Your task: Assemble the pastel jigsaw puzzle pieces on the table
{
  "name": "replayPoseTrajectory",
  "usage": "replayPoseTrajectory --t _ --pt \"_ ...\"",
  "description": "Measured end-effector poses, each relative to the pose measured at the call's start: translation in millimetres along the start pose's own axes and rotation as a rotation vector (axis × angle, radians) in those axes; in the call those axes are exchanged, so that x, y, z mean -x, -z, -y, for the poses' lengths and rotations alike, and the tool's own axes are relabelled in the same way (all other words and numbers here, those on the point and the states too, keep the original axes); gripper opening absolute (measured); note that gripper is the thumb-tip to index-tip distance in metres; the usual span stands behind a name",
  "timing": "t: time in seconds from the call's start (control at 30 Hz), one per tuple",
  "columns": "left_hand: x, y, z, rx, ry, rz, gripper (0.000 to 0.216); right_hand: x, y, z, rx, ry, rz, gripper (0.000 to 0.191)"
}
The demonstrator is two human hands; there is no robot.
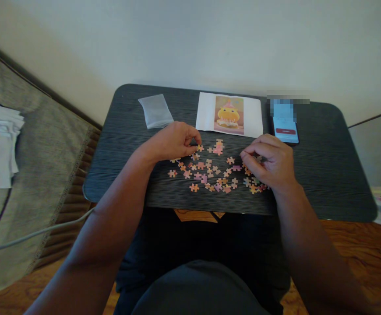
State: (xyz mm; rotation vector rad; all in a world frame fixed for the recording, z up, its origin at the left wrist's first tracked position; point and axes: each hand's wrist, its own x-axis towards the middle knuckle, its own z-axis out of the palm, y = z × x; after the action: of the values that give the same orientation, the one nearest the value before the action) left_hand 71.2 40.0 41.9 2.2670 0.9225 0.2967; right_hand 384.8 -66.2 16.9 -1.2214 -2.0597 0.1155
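Note:
My left hand [179,141] bends over the left side of the scattered pieces, thumb and forefinger closed around a small jigsaw puzzle piece [200,148] at the tabletop. On the right, my right hand [269,161] hovers with thumb and forefinger brought together; whatever is between their tips is too small to make out. Between the hands lies a joined cluster of pink and orange pieces [218,148]. Several loose jigsaw pieces [197,176] in pink, orange and purple spread below it. More pieces [253,189] lie partly hidden under my right hand.
Behind the pieces is a white sheet [206,113] with a printed picture of a yellow figure and cake [229,116]. A clear plastic bag [156,111] lies at the back left, and a lit phone [285,124] at the back right. The dark table [328,175] meets a wall.

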Motion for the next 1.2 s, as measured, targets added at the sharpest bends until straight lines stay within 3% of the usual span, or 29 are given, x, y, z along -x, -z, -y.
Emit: replayPoseTrajectory --t 0.6,0.97,1.2 --pt "-0.6 0.0 -4.3 -0.018 0.032 0.029 0.023 0.9 -0.7 -1.0 -0.006 -0.070 0.028 0.012" --pt "-0.6 0.7 -4.3 -0.033 0.062 0.029 0.019 0.1 -1.1 0.2 -0.005 -0.037 0.012 0.015" --pt "-0.7 3.7 -5.5 -0.063 0.095 0.049 0.026 -1.5 0.6 0.7 0.046 -0.162 -0.072 0.016"
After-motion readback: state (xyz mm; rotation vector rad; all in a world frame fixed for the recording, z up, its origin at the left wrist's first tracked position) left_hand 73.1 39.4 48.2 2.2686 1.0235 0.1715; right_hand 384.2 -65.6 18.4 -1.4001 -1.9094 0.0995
